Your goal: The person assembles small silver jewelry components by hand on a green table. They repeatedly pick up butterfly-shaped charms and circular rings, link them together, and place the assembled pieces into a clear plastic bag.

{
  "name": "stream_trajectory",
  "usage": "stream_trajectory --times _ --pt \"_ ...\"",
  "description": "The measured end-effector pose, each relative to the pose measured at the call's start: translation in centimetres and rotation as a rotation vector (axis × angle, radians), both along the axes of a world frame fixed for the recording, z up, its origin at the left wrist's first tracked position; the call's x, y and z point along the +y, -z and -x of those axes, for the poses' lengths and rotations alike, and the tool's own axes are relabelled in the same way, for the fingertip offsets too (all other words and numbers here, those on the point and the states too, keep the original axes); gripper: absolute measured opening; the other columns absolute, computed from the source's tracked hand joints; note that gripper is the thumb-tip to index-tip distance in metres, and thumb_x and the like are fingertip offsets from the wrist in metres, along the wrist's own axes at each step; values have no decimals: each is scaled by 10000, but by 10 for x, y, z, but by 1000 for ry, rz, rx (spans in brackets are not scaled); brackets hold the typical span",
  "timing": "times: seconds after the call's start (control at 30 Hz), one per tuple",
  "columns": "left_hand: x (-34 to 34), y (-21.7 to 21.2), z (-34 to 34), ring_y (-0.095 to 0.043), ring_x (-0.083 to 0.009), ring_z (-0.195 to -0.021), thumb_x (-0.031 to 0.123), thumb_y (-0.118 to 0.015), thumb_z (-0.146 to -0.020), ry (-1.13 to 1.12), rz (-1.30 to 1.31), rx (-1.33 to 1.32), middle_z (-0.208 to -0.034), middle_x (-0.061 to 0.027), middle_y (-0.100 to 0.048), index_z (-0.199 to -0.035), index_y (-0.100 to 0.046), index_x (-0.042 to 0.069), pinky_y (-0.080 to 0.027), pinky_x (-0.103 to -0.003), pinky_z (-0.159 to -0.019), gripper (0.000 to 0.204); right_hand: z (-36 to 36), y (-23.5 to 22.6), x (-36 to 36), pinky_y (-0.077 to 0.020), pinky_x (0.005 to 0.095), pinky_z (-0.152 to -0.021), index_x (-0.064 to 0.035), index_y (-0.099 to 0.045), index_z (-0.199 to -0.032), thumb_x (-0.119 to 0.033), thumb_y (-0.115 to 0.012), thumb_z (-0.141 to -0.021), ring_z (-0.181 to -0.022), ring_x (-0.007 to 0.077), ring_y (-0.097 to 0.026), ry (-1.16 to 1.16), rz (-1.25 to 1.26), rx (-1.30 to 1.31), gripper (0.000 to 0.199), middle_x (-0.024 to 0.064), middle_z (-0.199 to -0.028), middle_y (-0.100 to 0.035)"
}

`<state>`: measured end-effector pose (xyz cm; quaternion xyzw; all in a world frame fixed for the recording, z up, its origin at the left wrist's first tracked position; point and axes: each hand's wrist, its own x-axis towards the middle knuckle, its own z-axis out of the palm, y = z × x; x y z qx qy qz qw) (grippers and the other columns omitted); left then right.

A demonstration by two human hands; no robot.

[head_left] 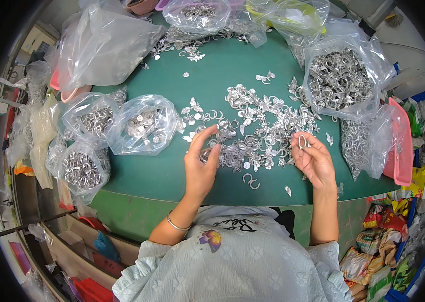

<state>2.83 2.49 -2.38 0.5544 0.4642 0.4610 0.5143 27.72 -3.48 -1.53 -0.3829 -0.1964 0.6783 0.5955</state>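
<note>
My right hand (315, 163) pinches a small silver ring (301, 142) between thumb and fingertips, raised over the right edge of a loose pile of silver metal pieces (268, 121). My left hand (201, 163) is at the pile's left side, with thumb and fingers curved and apart. Silver pieces show just past its fingertips; I see none clearly gripped. The pile mixes open rings, small discs and leaf- or wing-shaped parts on a green table (167, 176). Two open rings (250, 181) lie near the front edge, between my hands.
Clear plastic bags of rings (341, 80) and of discs (144, 123) stand at the right and left. More bags and a yellow-green basket (298, 22) line the back. A pink basket (398, 143) sits at the right edge. Coloured packages (373, 236) fill a rack at lower right.
</note>
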Motion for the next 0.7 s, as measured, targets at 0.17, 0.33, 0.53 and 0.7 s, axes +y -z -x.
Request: stream_trajectory --times 0.17,0.33,0.53,0.7 --pt "-9 -12 -2 -426 -21 -516 -25 -505 -820 167 131 -74 -992 -49 -556 -1048 -551 -18 -321 -164 -413 233 11 -12 1 -418 287 -698 17 -505 -1107 -12 -486 -778 -826 175 -491 126 -63 -119 331 101 -1013 -514" --pt "-23 -16 -11 -419 -23 -505 1 -510 -835 348 261 -116 -894 -29 -585 -1033 -566 -6 -328 -160 -420 206 31 -4 28 -421 328 -694 -14 -569 -959 -91 -643 -728 -784 255 -495 148 -385 -1909 255 101 -887 -498" --pt "-28 -21 -5 -424 -35 -504 21 -514 -843 399 371 -125 -837 -45 -581 -1024 -570 -11 -324 -169 -409 193 7 1 20 -417 287 -589 -6 -528 -951 -93 -588 -795 -738 180 -504 167 -257 -953 189 115 -954 -541" --pt "-28 -14 -7 -416 -37 -494 66 -520 -857 429 501 -280 -785 -48 -580 -1018 -578 0 -331 -176 -416 184 -26 -20 -17 -382 251 -608 -45 -448 -1115 -162 -475 -865 -792 158 -442 232 -200 239 277 147 -1098 -476"
